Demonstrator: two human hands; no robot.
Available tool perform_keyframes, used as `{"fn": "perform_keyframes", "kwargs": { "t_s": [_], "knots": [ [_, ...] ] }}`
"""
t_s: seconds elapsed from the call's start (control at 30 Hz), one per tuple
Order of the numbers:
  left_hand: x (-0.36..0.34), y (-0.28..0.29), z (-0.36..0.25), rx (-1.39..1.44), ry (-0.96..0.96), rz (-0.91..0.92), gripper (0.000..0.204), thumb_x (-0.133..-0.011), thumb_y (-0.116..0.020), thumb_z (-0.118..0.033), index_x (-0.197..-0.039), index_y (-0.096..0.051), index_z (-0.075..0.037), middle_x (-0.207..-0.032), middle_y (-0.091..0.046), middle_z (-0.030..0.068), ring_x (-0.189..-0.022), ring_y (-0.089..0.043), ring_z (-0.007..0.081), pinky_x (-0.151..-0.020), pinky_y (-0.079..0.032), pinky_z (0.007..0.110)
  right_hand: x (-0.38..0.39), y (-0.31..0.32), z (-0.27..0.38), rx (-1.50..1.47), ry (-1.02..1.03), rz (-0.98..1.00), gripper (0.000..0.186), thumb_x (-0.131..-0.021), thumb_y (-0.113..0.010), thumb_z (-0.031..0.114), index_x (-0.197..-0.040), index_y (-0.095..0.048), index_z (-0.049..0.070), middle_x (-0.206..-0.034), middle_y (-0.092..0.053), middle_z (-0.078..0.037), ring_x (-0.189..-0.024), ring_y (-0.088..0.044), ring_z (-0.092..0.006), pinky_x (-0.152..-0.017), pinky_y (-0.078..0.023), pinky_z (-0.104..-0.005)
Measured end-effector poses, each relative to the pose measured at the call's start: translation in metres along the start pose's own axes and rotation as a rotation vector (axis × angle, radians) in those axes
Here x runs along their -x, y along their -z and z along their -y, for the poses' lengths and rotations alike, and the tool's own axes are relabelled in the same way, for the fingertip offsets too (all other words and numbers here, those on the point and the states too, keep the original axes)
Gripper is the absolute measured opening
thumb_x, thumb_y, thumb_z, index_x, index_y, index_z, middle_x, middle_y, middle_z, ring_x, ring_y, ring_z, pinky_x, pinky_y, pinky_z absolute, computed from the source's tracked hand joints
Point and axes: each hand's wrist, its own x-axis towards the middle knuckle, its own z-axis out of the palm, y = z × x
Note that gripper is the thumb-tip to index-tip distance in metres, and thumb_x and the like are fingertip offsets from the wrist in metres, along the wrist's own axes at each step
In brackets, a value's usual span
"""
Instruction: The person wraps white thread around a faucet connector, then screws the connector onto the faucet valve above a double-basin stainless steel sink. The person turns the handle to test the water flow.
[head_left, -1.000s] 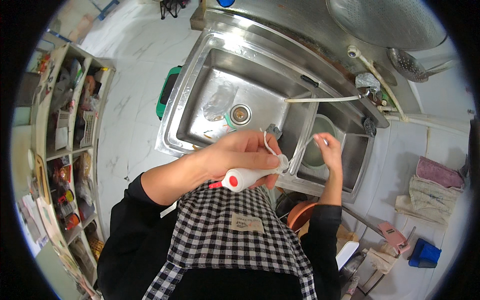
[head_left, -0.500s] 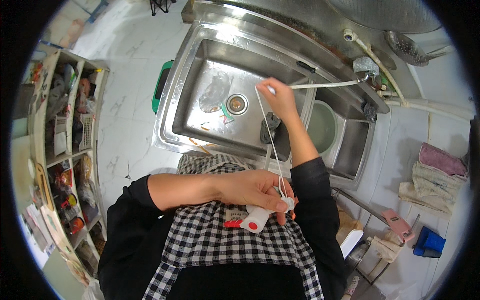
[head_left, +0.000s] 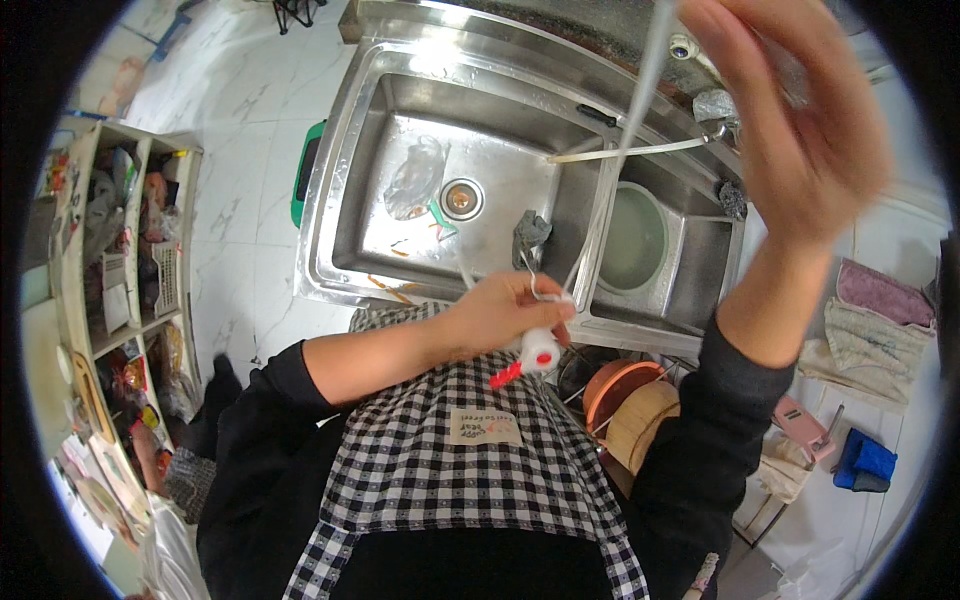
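Note:
My left hand (head_left: 505, 310) is closed around a small white plastic device (head_left: 537, 352) with a red button and red lever, held over the checked apron. A white cord (head_left: 630, 120) runs from the device up to the top of the view. My right hand (head_left: 785, 110), raised high at the upper right and blurred by motion, is closed on that cord, its fingertips near the upper edge. Behind the device, the steel double sink (head_left: 330, 250) holds a plastic bag (head_left: 412, 180), a grey lump (head_left: 530, 235) and, in the right bowl, a round basin (head_left: 630, 235).
Shelves (head_left: 140, 240) line the left side; a co-worker's hand (head_left: 150, 455) and grey sleeve show there. A thin hose (head_left: 660, 147) crosses the sink. Below right are orange and wooden containers (head_left: 620, 390), with towels (head_left: 870, 330) and a blue cloth (head_left: 865, 460) at the right.
My right hand has moved from near the left hand up to the top right, drawing the cord out longer. A co-worker's hand and sleeve have appeared at lower left.

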Motion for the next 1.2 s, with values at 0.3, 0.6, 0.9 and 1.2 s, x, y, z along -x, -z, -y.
{"fn": "perform_keyframes", "kwargs": {
  "t_s": [0.3, 0.6, 0.9, 1.2],
  "knots": [
    [-0.009, 0.044, -0.010, 0.167, -0.096, -0.124, 0.036, -0.098, -0.066, -0.025, -0.122, -0.056, 0.000, -0.094, -0.069, 0.0083, -0.084, -0.066, 0.0123, -0.070, -0.053, 0.024, 0.097, 0.098, 0.097, 0.142, -0.237, 0.085, 0.040, -0.093, -0.066, 0.032, -0.077, -0.060, -0.004, -0.072, -0.053, -0.018, -0.080, -0.064, -0.0425, -0.089, -0.043, -0.0775],
    [-0.009, 0.048, -0.031, 0.197, -0.171, -0.222, 0.032, -0.095, -0.068, -0.013, -0.120, -0.053, 0.000, -0.096, -0.069, 0.0106, -0.087, -0.066, 0.0153, -0.076, -0.053, 0.026, 0.166, 0.122, 0.142, 0.259, -0.429, 0.224, 0.022, -0.086, -0.074, 0.019, -0.086, -0.068, -0.002, -0.069, -0.055, -0.014, -0.070, -0.058, -0.0307, -0.089, -0.048, -0.0719],
    [0.019, 0.053, -0.058, 0.317, -0.206, -0.065, 0.038, -0.097, -0.062, -0.009, -0.129, -0.041, -0.004, -0.103, -0.069, 0.0220, -0.076, -0.069, 0.0214, -0.066, -0.056, 0.029, 0.260, 0.053, 0.116, 0.318, -0.824, 0.188, 0.013, -0.079, -0.079, 0.002, -0.090, -0.073, -0.001, -0.076, -0.060, -0.011, -0.071, -0.058, -0.0266, -0.086, -0.053, -0.0406],
    [0.030, 0.064, -0.065, 0.149, -0.177, -0.231, 0.025, -0.101, -0.057, -0.025, -0.112, -0.056, -0.001, -0.087, -0.068, 0.0154, -0.063, -0.062, 0.0163, -0.059, -0.050, 0.025, 0.283, 0.015, 0.106, 0.405, -0.666, 0.000, 0.018, -0.075, -0.081, 0.003, -0.092, -0.075, 0.004, -0.076, -0.061, -0.008, -0.069, -0.057, -0.0245, -0.093, -0.054, -0.0458]
  ]
}}
